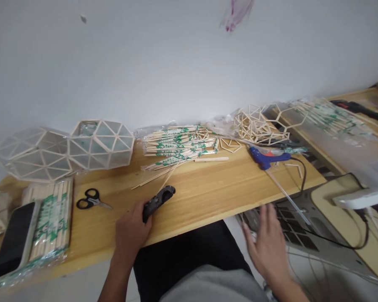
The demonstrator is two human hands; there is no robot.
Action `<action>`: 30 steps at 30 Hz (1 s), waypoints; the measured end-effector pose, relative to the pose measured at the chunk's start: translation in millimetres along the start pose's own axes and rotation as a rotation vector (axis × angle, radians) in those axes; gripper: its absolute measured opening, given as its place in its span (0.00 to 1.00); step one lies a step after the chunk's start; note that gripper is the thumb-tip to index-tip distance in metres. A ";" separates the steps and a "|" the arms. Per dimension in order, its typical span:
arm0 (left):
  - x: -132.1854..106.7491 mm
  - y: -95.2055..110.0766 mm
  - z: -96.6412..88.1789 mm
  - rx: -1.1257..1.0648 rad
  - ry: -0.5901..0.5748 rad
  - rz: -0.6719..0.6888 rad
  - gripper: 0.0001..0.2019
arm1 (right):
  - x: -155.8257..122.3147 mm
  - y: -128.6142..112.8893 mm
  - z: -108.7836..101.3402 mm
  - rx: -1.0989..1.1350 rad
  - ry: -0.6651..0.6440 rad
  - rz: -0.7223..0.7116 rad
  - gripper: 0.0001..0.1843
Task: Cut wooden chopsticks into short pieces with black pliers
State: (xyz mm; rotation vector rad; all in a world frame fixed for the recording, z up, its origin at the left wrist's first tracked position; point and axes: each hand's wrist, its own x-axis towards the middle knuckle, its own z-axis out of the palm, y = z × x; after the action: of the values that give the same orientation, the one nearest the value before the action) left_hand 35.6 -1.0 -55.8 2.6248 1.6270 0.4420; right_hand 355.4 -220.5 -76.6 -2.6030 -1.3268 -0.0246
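My left hand (132, 228) rests at the table's front edge, its fingers wrapped round a black hand tool (159, 202) with a rounded, hooked end. The tool's exact kind is not clear. Just beyond it lie a few loose thin wooden sticks (157, 177) and a pile of wrapped chopsticks (179, 144). To the left of that hand is a pair of black-handled scissors (93, 199). My right hand (269, 247) hangs in the air off the table's front edge, empty, fingers stretched out. Beyond it, a blue glue gun (267, 158) lies with a glue stick (286, 195) trailing from its back.
Stick-framed panelled domes (97, 144) stand at the back left, open stick frames (261, 128) at the back right. A phone (14, 239) lies on packed chopsticks (52, 220). Cables hang around a white power strip (363, 199) on the right. More wrapped sticks (334, 119) lie on the far-right table.
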 end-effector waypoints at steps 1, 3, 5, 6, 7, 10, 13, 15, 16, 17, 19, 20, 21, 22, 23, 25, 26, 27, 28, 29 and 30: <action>0.1 0.2 0.6 0.004 0.005 -0.006 0.12 | -10.7 26.5 0.3 -0.058 -0.089 0.138 0.41; 0.6 1.4 1.2 0.009 0.018 -0.016 0.12 | -29.2 65.7 0.1 -0.095 -0.377 0.274 0.33; 1.0 2.7 0.9 0.009 0.034 -0.018 0.12 | -35.1 77.4 -3.4 0.000 -0.409 0.252 0.28; 1.2 3.2 0.5 0.006 0.043 -0.017 0.12 | -31.5 71.4 -6.9 0.095 -0.363 0.174 0.25; 1.3 3.4 0.0 0.002 0.051 -0.015 0.12 | -23.7 57.9 -11.4 0.205 -0.275 0.064 0.22; 1.4 2.6 -1.4 -0.019 0.082 0.003 0.11 | 14.5 -15.7 -25.4 0.465 -0.014 -0.301 0.12; 1.9 1.1 -1.7 -0.047 0.113 0.027 0.11 | 45.5 -105.6 -26.6 0.548 -0.086 -0.675 0.15; 2.4 0.8 -1.8 -0.062 0.135 0.030 0.11 | 51.8 -155.5 -17.7 0.502 -0.187 -0.895 0.21; 2.6 0.9 -2.1 -0.070 0.146 0.028 0.10 | 51.5 -174.4 -11.9 0.481 -0.233 -0.987 0.26; 2.7 1.0 -2.5 -0.077 0.158 0.022 0.10 | 50.0 -188.4 -6.2 0.472 -0.257 -1.037 0.31; 2.7 1.2 -3.5 -0.089 0.174 0.003 0.09 | 46.8 -200.0 1.9 0.444 -0.290 -1.039 0.36; 2.5 1.2 -4.1 -0.092 0.176 -0.006 0.09 | 46.0 -197.1 3.7 0.421 -0.289 -0.989 0.36; 2.3 1.1 -4.6 -0.092 0.173 -0.014 0.10 | 45.7 -188.2 4.0 0.389 -0.278 -0.915 0.36; 2.1 0.9 -4.9 -0.091 0.166 -0.020 0.10 | 45.2 -173.5 3.1 0.345 -0.252 -0.820 0.36; 1.9 0.6 -5.1 -0.091 0.158 -0.022 0.10 | 43.8 -153.1 1.5 0.290 -0.215 -0.720 0.36; 1.7 0.2 -4.8 -0.098 0.131 -0.020 0.11 | 35.6 -98.1 -2.3 0.172 -0.107 -0.506 0.38; 1.6 0.1 -4.5 -0.103 0.117 -0.022 0.12 | 28.4 -65.5 -4.0 0.109 -0.033 -0.366 0.40; 1.7 0.2 -4.2 -0.109 0.105 -0.024 0.12 | 19.4 -31.6 -5.3 0.040 0.016 -0.205 0.42; 1.8 0.4 -3.9 -0.115 0.094 -0.029 0.12 | 9.7 1.7 -6.3 -0.038 0.004 -0.036 0.44; 2.0 0.7 -3.7 -0.119 0.083 -0.034 0.12 | 0.2 32.4 -7.2 -0.113 -0.055 0.096 0.42; 2.2 1.2 -3.6 -0.119 0.074 -0.039 0.13 | -7.9 58.1 -8.2 -0.164 -0.187 0.191 0.37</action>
State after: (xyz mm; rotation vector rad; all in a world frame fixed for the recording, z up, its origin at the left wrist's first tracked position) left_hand 36.6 -0.1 -51.6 2.5142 1.6151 0.6208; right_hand 398.0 -261.5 -80.4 -2.9225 -1.1702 0.1508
